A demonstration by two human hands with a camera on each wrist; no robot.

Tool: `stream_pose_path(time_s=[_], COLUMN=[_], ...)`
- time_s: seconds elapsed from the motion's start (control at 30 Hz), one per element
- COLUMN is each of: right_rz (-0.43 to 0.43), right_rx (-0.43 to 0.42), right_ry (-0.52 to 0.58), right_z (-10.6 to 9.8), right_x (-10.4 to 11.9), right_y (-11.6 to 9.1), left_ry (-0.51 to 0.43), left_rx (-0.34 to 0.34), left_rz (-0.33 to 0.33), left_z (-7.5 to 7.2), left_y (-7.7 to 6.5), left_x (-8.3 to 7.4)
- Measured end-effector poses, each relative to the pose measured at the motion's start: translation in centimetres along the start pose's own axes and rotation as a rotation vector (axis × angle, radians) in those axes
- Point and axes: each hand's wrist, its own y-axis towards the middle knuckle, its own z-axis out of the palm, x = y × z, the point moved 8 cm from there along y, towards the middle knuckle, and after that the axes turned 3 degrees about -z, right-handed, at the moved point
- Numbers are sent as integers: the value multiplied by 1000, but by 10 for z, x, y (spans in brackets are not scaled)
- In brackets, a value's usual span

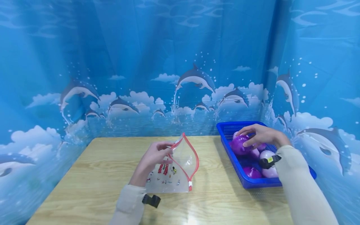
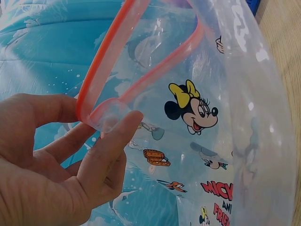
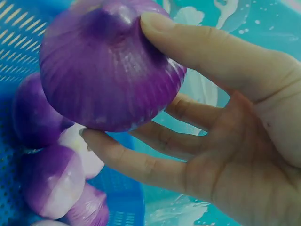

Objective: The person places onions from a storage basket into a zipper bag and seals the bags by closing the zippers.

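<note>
Right hand (image 1: 261, 136) grips a purple onion (image 1: 238, 146) over the blue basket (image 1: 260, 183); left of it, the left hand (image 1: 153, 154) pinches a slider bag (image 1: 180, 179).

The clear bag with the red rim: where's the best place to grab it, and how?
Probably with a pinch on the red rim, coming from the person's left. The rim is a narrow strip around a gaping mouth, while the body of the clear bag looks like limp film. The left hand pinches that side now.

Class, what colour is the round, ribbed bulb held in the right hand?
The round, ribbed bulb is deep purple, seen best in the right wrist view.
</note>
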Motion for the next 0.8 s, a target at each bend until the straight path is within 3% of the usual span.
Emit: stream_pose_path(time_s=[0.37,0.8], right_rz=[-119,-105], right_rx=[36,29], right_ry=[15,7], right_z=[11,32], right_x=[36,57], right_y=[6,25], left_ry=[-5,-12], left_rx=[-5,-4], left_rz=[-8,-2], left_z=[0,-1], left_y=[0,0], left_x=[0,0])
